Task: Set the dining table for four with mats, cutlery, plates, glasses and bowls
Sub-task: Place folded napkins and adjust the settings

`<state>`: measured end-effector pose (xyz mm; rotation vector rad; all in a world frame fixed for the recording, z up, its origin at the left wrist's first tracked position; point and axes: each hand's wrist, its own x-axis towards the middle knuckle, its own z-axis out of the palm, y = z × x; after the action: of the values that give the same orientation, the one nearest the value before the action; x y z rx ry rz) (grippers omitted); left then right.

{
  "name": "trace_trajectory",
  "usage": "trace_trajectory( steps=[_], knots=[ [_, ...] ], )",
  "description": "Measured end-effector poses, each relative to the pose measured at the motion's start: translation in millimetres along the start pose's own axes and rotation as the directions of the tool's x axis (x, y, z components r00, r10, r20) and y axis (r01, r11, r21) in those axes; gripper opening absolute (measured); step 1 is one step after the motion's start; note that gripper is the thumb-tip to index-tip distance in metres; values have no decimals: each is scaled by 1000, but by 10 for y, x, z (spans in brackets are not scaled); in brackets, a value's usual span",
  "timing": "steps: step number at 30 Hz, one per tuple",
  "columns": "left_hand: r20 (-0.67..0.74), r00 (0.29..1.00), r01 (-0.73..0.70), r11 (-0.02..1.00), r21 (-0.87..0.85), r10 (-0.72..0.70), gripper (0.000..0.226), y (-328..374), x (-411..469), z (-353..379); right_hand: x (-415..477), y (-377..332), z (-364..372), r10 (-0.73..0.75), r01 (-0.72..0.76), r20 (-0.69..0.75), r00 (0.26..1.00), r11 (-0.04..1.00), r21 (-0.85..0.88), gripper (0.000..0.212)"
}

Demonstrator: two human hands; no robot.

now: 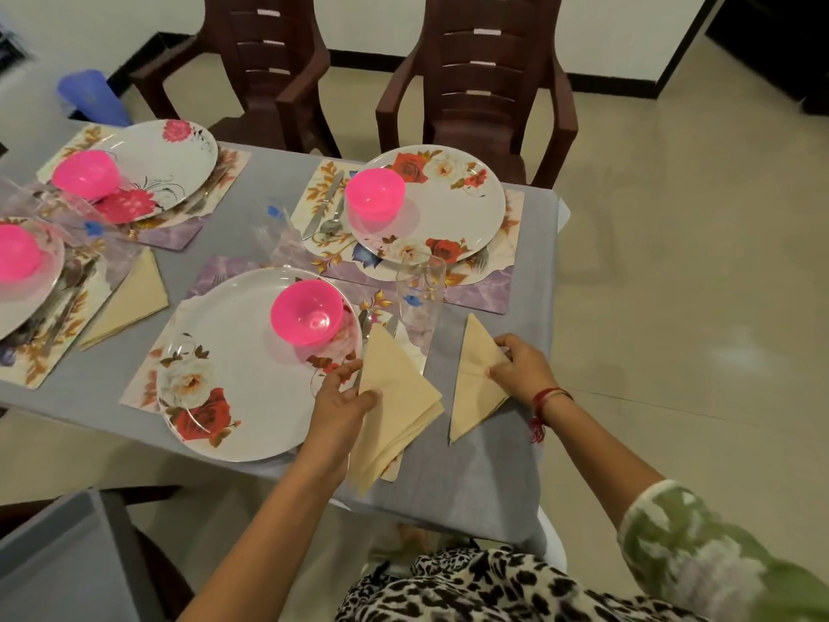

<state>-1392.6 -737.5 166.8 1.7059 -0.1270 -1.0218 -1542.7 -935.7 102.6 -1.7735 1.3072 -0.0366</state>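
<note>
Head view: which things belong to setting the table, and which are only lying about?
Job: plates, pink bowls, mats, cutlery, glasses; left napkin held by the left hand, right napkin by the right hand.
Lying about: two brown chairs, blue container beyond the table.

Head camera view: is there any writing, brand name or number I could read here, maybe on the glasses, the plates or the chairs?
No readable text anywhere in this view.
Blue sticker on the near glass: too small and blurred to read; the same goes for the stickers on the other glasses.
Near plate and the other plates: flower patterns only, no lettering.
Chairs: no label shows.
</note>
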Motion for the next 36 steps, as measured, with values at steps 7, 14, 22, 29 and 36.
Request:
trace_trajectory(
  steps=[7,14,22,29,36],
  knots=[
    [135,991,9,1000,-6,-8,24,77,54,120,-194,33,-129,-46,38,-146,988,998,-56,52],
    [227,973,67,987,-147,-33,17,192,-3,653,-757,-246,-403,-111,65,48,993,823,564,43],
    [269,959,131,981,-144,-89,30,249,-115,1703,-576,200,-1012,-88,135,-104,991,731,669,21],
    [286,952,165,971,-175,-110,25,332,-182,3129,-160,966,-2204,-172,195,-101,980,719,667,14],
    [314,941,191,965,-180,-127,26,562,-92,4026,165,1276,-3017,-176,265,-200,964,699,664,6]
  ],
)
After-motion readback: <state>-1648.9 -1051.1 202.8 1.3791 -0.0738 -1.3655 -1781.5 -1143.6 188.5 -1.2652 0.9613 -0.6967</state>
